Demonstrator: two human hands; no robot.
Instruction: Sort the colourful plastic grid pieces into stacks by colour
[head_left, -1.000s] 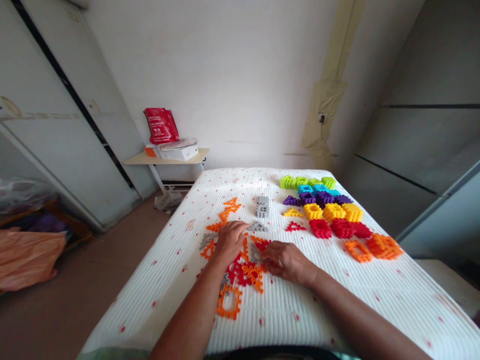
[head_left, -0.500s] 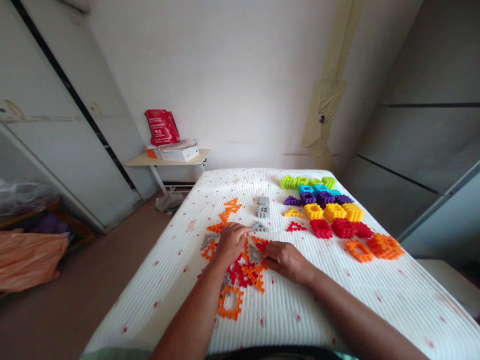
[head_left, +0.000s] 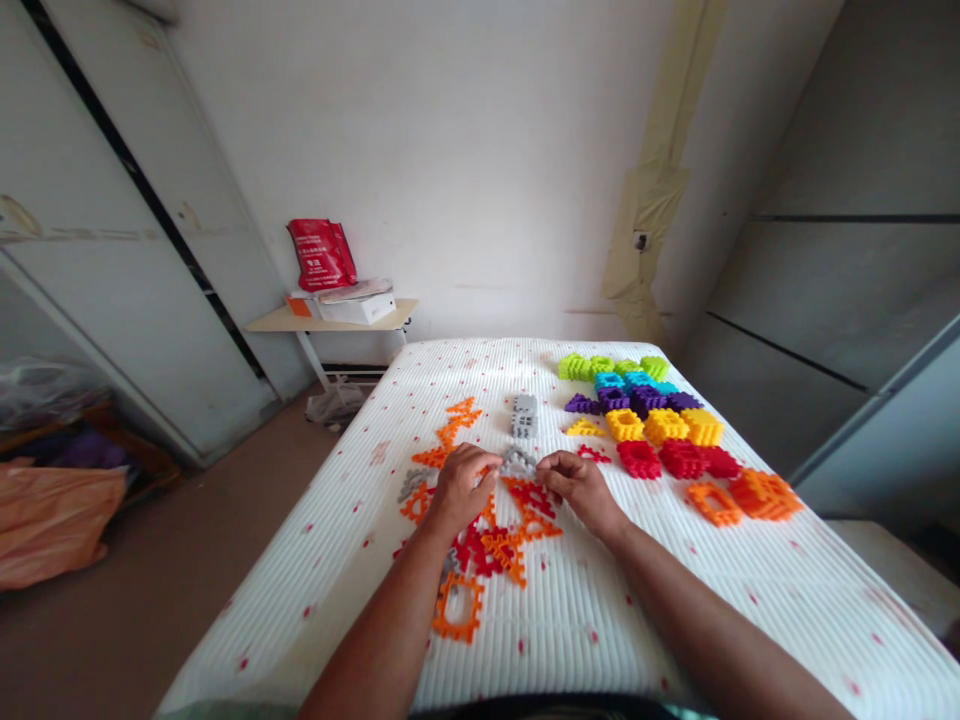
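A grey interlocking building piece [head_left: 519, 462] lies between my two hands in the middle of the bed; a second grey one seems stacked on it, though I cannot separate them clearly. My right hand [head_left: 583, 488] pinches its right edge with thumb and forefinger. With curled fingers, my left hand [head_left: 463, 488] has its fingertips at the left edge. Just behind stands a grey stack of pieces [head_left: 524, 415]. Below my hands is a loose pile of red pieces [head_left: 480, 552] and orange pieces [head_left: 457, 608], partly covered by my left forearm.
Sorted stacks stand on the right: green [head_left: 576, 367], blue [head_left: 609, 381], purple [head_left: 646, 401], yellow [head_left: 666, 427], red [head_left: 682, 458] and orange [head_left: 763, 495]. Orange triangles [head_left: 456, 425] lie at the left. A side table [head_left: 337, 321] with a red bag [head_left: 322, 255] stands beyond the bed.
My right hand has moved up and away from the pile, bringing a grey piece to the one by my left fingertips. The grey piece that lay on the pile is gone from there.
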